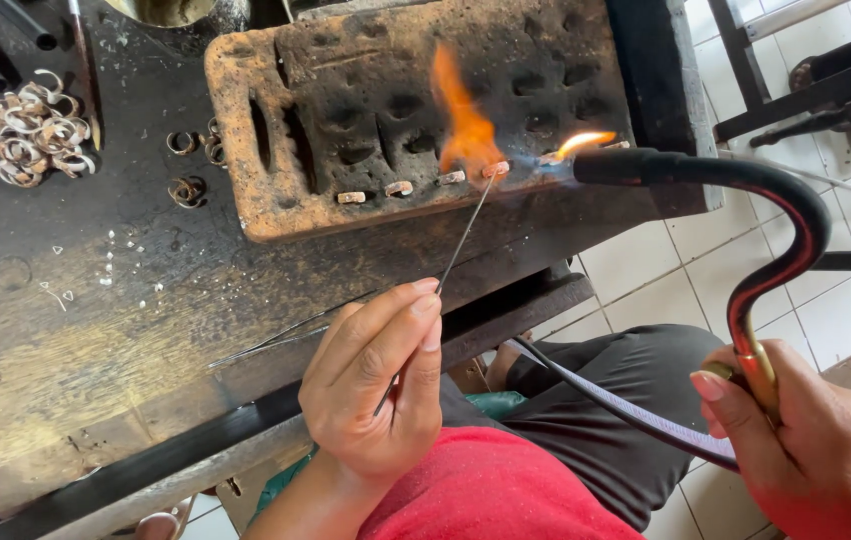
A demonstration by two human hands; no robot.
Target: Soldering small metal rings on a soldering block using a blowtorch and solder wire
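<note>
My left hand [376, 385] pinches a thin metal rod [466, 232] whose tip touches a small ring piece [497, 169] on a charred firebrick [346, 110]. My right hand [811, 445] grips the brass handle of a curved black torch [746, 190]. The torch nozzle points left at the ring piece, and an orange flame [466, 115] rises over it. Three more small ring pieces [401, 189] lie in a row to the left on the brick.
A pile of coiled metal rings [34, 128] lies at the far left of the scorched wooden bench [96, 330], with a few loose rings [186, 190] beside the brick. A grey hose [616, 400] crosses my lap. White floor tiles [666, 270] and dark chair legs [796, 95] are at right.
</note>
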